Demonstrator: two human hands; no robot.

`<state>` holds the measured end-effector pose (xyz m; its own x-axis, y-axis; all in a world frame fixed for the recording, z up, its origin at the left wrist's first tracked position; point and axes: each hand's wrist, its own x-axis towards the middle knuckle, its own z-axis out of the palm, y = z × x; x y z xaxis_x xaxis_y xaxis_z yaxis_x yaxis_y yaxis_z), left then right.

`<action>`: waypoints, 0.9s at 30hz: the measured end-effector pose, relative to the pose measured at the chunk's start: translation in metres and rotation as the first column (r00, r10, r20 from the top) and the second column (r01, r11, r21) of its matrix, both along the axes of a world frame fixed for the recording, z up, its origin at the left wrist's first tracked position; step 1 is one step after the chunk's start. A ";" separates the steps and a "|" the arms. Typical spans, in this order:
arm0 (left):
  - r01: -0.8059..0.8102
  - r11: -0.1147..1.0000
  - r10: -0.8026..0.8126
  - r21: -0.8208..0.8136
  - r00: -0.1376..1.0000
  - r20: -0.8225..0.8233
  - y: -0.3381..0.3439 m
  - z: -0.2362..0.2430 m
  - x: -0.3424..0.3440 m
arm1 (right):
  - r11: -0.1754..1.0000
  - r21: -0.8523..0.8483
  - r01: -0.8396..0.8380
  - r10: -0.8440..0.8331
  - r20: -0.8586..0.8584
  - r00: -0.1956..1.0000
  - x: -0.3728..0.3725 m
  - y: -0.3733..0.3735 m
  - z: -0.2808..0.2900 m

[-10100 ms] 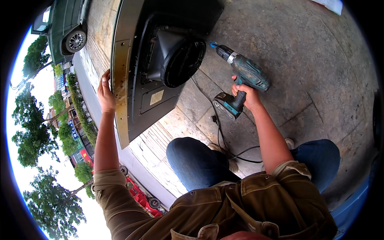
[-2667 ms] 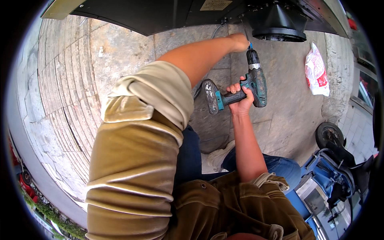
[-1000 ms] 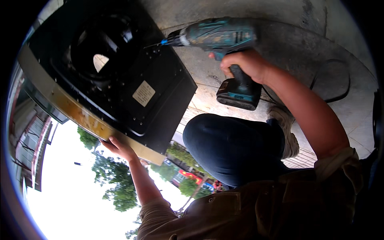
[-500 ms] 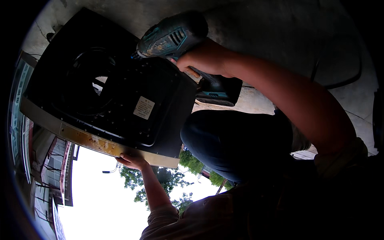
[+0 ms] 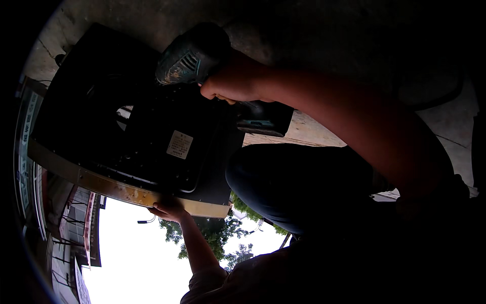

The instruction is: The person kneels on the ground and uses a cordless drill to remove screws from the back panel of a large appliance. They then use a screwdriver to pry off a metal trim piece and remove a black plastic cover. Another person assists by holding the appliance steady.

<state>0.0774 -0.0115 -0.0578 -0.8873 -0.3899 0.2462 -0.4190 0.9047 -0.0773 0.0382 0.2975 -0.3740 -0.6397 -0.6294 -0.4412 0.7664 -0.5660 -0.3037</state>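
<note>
My right hand (image 5: 238, 81) is closed around the handle of a cordless drill (image 5: 185, 61), dark with teal parts and a block battery at its base. Its nose points down and left at a black metal housing (image 5: 207, 167); the tip is lost in shadow, so contact cannot be made out. The housing has a round opening, small fasteners, a pale label (image 5: 179, 144) and a curved, stained metal edge strip (image 5: 121, 191). My left hand (image 5: 171, 209) grips that strip from below, with its thumb by the rim and its other fingers mostly in shadow.
My bent knee (image 5: 273, 177) in dark trousers is close to the housing's right side. Grey concrete (image 5: 304, 30) lies beyond the drill, and a dark cable-like loop (image 5: 445, 101) is at the right. Buildings (image 5: 66, 233), bright sky and a tree (image 5: 207, 235) show below.
The drill and my right hand have moved left and slightly down in the picture. My left hand keeps its hold on the strip. The picture is darker.
</note>
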 end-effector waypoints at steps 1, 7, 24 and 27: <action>0.008 1.000 -0.008 0.002 1.000 -0.001 -0.002 0.001 0.000 | 1.000 0.005 0.009 -0.009 -0.003 1.000 0.000 -0.002 -0.001; -0.021 1.000 0.021 -0.017 1.000 -0.001 0.004 -0.001 0.001 | 1.000 -0.004 -0.004 0.004 -0.025 1.000 -0.001 -0.007 0.002; 0.017 1.000 -0.017 0.013 1.000 0.008 -0.010 0.006 0.001 | 1.000 0.026 -0.015 0.016 -0.059 0.998 -0.005 -0.005 0.007; 0.016 1.000 -0.016 -0.002 1.000 0.016 -0.006 0.005 0.000 | 1.000 0.022 -0.022 0.024 -0.075 0.997 -0.006 0.000 0.008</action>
<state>0.0775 -0.0175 -0.0533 -0.8972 -0.3753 0.2329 -0.4034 0.9110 -0.0860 0.0324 0.2971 -0.3656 -0.6567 -0.6355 -0.4060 0.7539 -0.5412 -0.3725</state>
